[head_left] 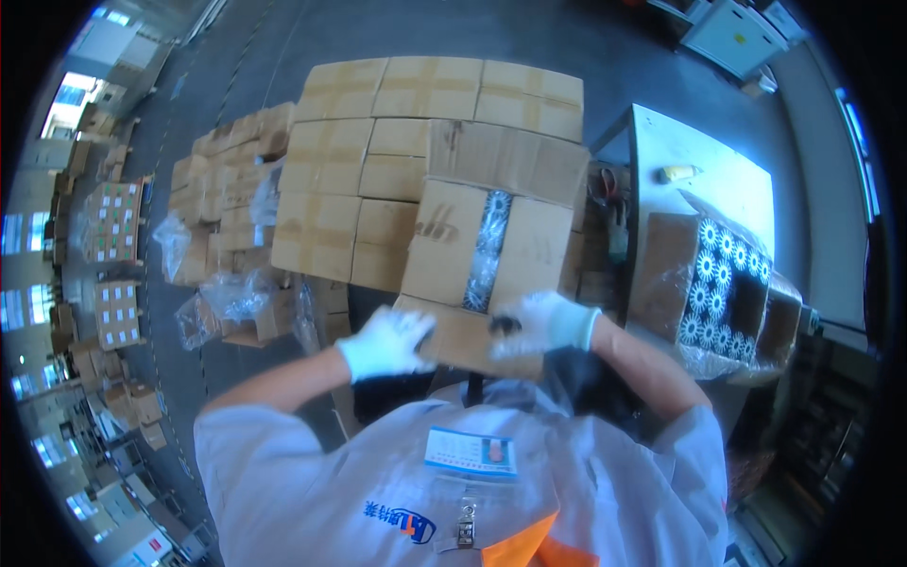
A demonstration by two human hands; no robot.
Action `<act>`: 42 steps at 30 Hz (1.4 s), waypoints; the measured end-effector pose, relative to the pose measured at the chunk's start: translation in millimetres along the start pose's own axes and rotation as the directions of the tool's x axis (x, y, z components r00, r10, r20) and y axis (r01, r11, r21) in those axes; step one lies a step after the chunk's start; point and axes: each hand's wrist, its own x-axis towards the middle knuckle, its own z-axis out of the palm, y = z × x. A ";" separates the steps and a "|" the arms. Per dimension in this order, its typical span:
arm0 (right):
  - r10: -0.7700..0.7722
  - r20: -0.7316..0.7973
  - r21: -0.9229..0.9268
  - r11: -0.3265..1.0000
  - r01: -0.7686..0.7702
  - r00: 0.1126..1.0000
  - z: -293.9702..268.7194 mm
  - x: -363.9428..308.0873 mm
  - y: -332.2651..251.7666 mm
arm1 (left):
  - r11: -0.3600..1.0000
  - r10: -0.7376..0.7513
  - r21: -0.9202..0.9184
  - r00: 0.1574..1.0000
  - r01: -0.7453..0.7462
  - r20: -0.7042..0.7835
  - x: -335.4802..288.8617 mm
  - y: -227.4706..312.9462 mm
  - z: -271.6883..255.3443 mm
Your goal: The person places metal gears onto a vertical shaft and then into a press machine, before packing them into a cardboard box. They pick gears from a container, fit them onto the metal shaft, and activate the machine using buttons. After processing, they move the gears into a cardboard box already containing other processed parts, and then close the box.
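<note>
An opened cardboard carton (444, 227) lies in front of me, its two side flaps folded inward. Through the gap between them show silver finned round parts (488, 250) under clear plastic. The far flap (510, 156) spreads outward over neighbouring boxes, while the near flap (461, 342) hangs toward my body. My left hand (389, 342), in a white glove, is closed at the left edge of that near flap. My right hand (546, 323), also gloved in white, has its fingers curled on the flap's right part. Dark patches show at the fingertips of both hands; I cannot make out what they are.
Taped cartons (326, 156) are stacked beyond and left of the open one. At right a white table (699, 156) bears a tipped carton of finned parts (713, 283) and a small yellowish item (678, 174). More boxes with loose plastic film (236, 293) stand at left.
</note>
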 end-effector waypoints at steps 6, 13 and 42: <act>-0.400 -0.298 -0.719 0.691 0.072 0.867 0.1 45.9 62.0 | 0.928 -0.247 -0.284 0.969 0.239 0.009 28.7 -17.9 77.3; 0.029 -0.171 -0.736 0.661 -0.148 0.985 -34.9 21.5 9.4 | 0.933 0.315 0.296 0.865 -0.206 -0.391 93.8 8.1 -11.6; -0.038 -0.561 -0.349 0.916 -0.195 0.827 1.1 38.6 47.8 | 0.959 0.244 0.239 0.873 -0.153 -0.421 116.7 -17.4 1.6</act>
